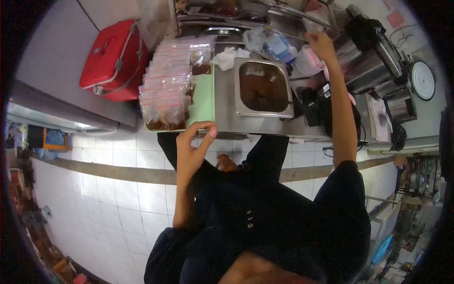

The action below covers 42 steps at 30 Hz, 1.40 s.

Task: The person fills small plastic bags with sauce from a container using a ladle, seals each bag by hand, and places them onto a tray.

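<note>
My left hand (pixel 193 146) is at the front edge of a pale green tray (pixel 203 99). Its forefinger curves toward the thumb with a small gap and nothing visible in between; the other fingers are mostly hidden. Overlapping zip bags (pixel 165 80) with red seal lines and brown contents cover the tray's left side. My right hand (pixel 321 45) reaches to the back of the counter, fingertips pressed together by a clear plastic bag (pixel 317 19); what they grip is too small to make out. Between my arms sits a steel pan (pixel 241 110) of dark brown sauce (pixel 262 90), with a utensil handle in it.
A red cooler box (pixel 111 59) stands left of the tray. White crumpled tissue (pixel 229 57), a blue packet (pixel 280 47) and a pink-and-white container (pixel 308 60) lie behind the pan. To the right are a black object (pixel 309 106) and large steel pots (pixel 378 66).
</note>
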Motion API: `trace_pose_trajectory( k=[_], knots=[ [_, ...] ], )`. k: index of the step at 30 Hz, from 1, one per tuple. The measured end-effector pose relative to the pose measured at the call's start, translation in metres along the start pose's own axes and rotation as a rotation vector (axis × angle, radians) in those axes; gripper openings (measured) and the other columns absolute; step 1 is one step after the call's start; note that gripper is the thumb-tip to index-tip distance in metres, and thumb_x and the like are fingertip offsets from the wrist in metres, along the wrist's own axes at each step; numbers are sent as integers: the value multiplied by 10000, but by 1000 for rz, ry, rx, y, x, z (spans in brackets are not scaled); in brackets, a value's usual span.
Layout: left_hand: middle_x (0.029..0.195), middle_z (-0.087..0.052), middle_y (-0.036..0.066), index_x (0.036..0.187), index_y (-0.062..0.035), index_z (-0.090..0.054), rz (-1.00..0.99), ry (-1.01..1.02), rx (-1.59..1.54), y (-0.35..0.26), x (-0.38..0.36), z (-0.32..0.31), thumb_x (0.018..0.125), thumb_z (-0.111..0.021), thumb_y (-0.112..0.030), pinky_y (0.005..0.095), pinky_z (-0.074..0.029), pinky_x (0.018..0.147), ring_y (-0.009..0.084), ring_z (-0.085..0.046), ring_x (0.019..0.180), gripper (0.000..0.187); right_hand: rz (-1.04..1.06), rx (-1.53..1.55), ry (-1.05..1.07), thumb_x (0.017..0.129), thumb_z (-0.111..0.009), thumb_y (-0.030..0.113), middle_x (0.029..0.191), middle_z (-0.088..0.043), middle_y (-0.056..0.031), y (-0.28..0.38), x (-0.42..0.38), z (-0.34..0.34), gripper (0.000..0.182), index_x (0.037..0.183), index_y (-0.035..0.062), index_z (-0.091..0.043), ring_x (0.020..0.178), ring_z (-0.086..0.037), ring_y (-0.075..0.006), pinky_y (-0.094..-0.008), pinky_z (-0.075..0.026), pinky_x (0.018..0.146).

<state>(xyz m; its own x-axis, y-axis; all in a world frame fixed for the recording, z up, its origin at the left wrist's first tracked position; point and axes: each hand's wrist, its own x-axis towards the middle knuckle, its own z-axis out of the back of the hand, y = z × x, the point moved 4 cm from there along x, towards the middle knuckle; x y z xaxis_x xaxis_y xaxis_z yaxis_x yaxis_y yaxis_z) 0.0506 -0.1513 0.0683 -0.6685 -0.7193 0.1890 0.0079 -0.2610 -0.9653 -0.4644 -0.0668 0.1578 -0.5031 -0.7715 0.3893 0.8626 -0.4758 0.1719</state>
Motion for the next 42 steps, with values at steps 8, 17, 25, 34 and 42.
trace_pose_trajectory(
  k=[8, 17, 25, 34, 42],
  knots=[
    [979, -759, 67, 1108, -29, -740, -7, 141, 12, -12, 1, -35, 938, -750, -175, 293, -503, 819, 142, -686, 933, 224, -318, 3, -38, 860, -713, 218, 971, -760, -186, -78, -65, -28, 265, 1089, 107, -787, 947, -742, -356, -431, -578, 817],
    [975, -741, 76, 987, -1, -724, 2, 173, -65, -11, 5, -47, 911, -759, -100, 275, -494, 823, 144, -672, 919, 130, -302, 48, -137, 873, -659, 245, 931, -755, -169, -101, -60, -46, 208, 984, 131, -792, 902, -735, -373, -449, -578, 808],
    [946, -733, 73, 886, -4, -682, -19, 132, -216, -6, -2, -42, 915, -766, -119, 286, -487, 795, 146, -660, 922, 145, -309, 86, -330, 895, -708, 279, 935, -771, -129, -111, -50, 13, 183, 979, 144, -800, 868, -746, -345, -419, -580, 752],
    [1034, -758, 98, 1086, 17, -729, -224, 185, -95, -78, 24, -106, 897, -790, -116, 287, -501, 846, 138, -669, 933, 238, -185, 537, -112, 877, -768, 128, 893, -770, -105, 112, -170, 90, 101, 949, 59, -785, 781, -725, -185, -320, -541, 709],
    [1007, -768, 105, 1077, 32, -758, -103, 141, -152, -80, 18, -105, 911, -766, -45, 271, -540, 810, 122, -684, 896, 183, -137, 743, 53, 825, -818, 70, 842, -758, -92, 211, -240, 80, 126, 935, 22, -783, 734, -693, -142, -288, -522, 663]
  ],
)
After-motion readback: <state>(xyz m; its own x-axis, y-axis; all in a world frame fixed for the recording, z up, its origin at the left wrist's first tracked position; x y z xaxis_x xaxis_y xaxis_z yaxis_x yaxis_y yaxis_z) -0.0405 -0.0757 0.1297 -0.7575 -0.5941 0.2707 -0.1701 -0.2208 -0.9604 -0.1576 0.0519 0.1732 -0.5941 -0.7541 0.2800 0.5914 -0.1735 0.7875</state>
